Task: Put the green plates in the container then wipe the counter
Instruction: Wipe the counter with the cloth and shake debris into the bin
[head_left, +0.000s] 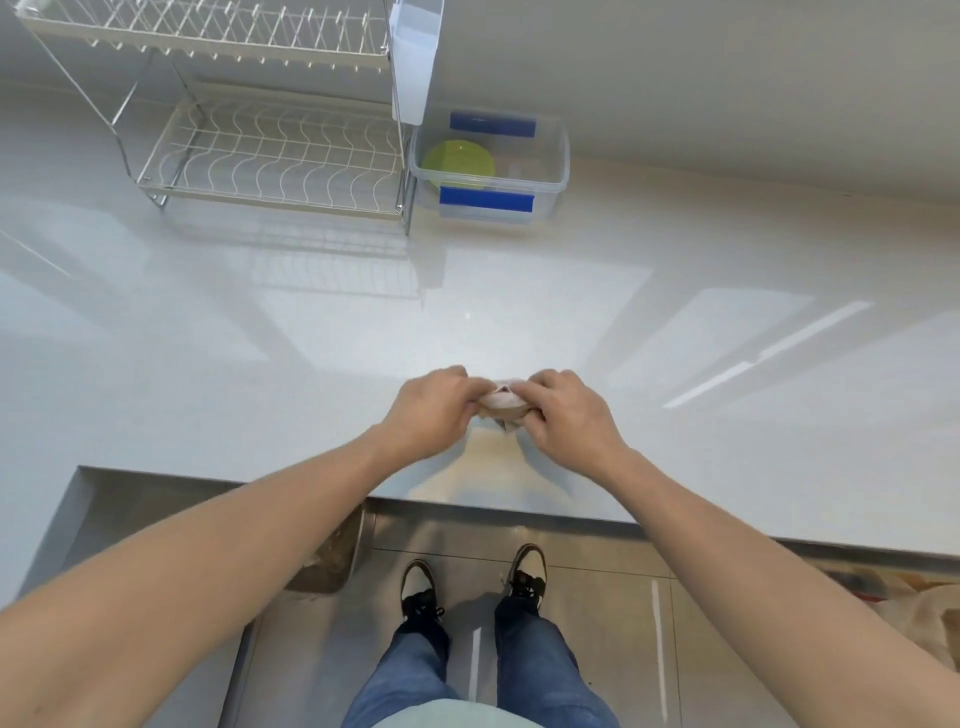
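Green plates (460, 162) lie inside a clear plastic container (555, 171) with blue clips, at the back of the white counter (519, 301). Near the counter's front edge, my left hand (431, 410) and my right hand (569, 415) both grip a small bunched pinkish-beige cloth (501, 404) between them. The cloth is held just above or on the counter; most of it is hidden by my fingers.
A two-tier white wire dish rack (270, 150) stands at the back left, beside the container. A white plastic holder (415, 57) hangs on the rack's right end. The counter's front edge runs below my hands, with a notch at the left.
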